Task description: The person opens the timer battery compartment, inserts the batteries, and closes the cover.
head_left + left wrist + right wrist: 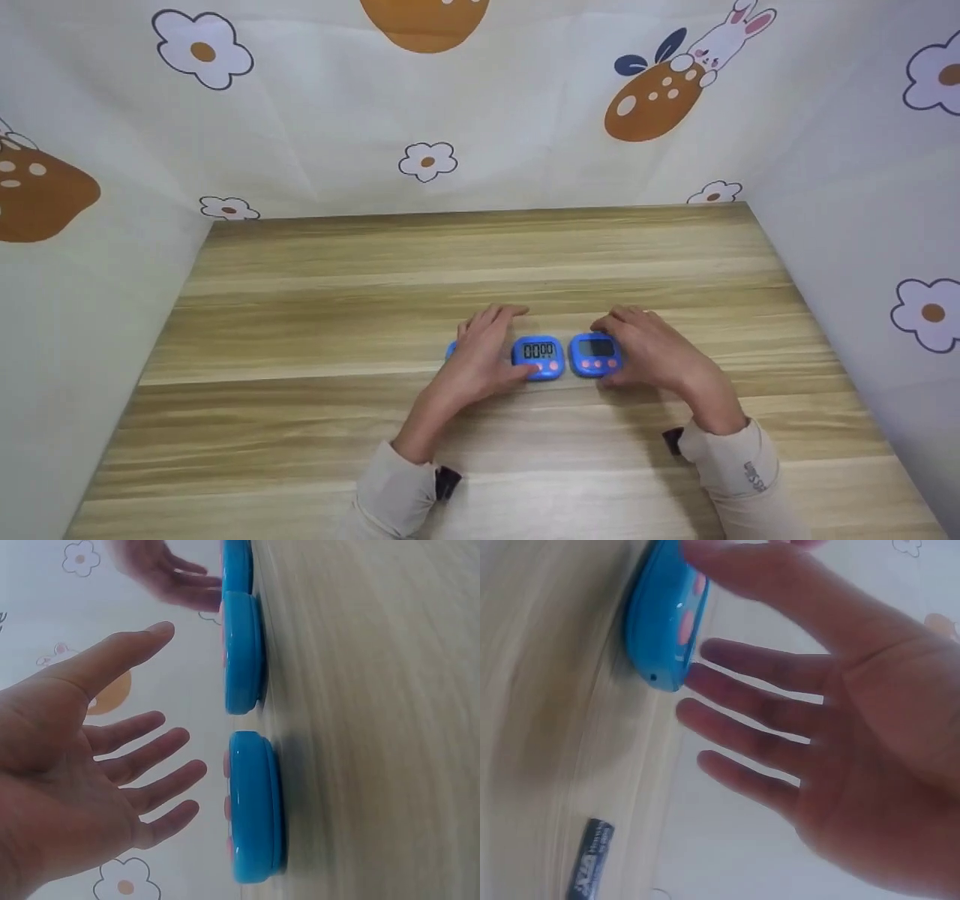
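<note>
timers: three blue timers point(538, 358) in a row on counter point(300, 315) | left hand point(480, 358) fingers spread, hovering | right hand point(654, 351) fingers spread, empty | progress: nothing gripped yet

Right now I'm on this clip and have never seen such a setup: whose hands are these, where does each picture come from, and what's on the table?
No machine here: a person works bare-handed. The wide picture comes from a head camera looking down; the other two come from cameras worn on each wrist, so they look sideways. On the wooden table lie three blue timers: the left timer, mostly hidden under the left hand, the middle timer showing digits, and the right timer. The right hand hovers open beside that one. A small battery lies nearby. Neither hand holds anything.
</note>
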A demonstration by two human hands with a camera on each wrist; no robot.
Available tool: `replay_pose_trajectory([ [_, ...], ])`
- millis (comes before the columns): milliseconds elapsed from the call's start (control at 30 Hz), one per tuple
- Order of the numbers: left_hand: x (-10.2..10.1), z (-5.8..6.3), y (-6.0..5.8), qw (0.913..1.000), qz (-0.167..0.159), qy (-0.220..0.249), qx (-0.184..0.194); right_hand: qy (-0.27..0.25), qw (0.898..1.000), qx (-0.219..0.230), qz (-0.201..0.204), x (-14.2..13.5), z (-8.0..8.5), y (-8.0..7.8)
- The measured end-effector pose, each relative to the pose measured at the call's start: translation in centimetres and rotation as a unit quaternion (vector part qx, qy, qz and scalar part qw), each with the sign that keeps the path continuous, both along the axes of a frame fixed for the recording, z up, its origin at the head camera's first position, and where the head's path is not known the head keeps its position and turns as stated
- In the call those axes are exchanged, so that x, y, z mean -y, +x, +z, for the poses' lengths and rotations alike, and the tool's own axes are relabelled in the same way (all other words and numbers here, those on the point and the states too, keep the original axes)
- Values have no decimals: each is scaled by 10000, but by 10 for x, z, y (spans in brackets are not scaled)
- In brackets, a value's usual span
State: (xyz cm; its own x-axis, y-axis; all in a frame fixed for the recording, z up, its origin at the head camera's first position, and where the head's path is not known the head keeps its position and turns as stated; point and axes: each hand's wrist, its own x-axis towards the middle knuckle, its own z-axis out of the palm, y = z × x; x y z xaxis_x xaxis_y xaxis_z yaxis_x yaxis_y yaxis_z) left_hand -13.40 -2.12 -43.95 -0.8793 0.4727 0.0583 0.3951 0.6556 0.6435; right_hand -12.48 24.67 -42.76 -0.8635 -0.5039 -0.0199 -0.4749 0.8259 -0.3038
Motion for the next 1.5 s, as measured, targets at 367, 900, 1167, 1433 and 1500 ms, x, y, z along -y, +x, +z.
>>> replay_pose_trajectory([
  [367, -6, -1, 6, 9991, -362, 211, -68, 42, 10000, -65, -7, -6, -5, -2],
  [900, -8, 3, 11, 9757, -850, 1573, -1269, -1564, 9782, -1240, 570, 23, 18, 8],
  [1167, -4, 7, 10, 9782, -850, 1616, -988, -1834, 9743, -1119, 681, 25, 20, 7],
  [1433, -4, 9, 10, 9823, -815, 1378, -968, -1886, 9733, -1072, 746, 26, 21, 6],
  [1500, -3, 9, 10, 9826, -806, 1356, -981, -1855, 9739, -1065, 756, 26, 21, 6],
])
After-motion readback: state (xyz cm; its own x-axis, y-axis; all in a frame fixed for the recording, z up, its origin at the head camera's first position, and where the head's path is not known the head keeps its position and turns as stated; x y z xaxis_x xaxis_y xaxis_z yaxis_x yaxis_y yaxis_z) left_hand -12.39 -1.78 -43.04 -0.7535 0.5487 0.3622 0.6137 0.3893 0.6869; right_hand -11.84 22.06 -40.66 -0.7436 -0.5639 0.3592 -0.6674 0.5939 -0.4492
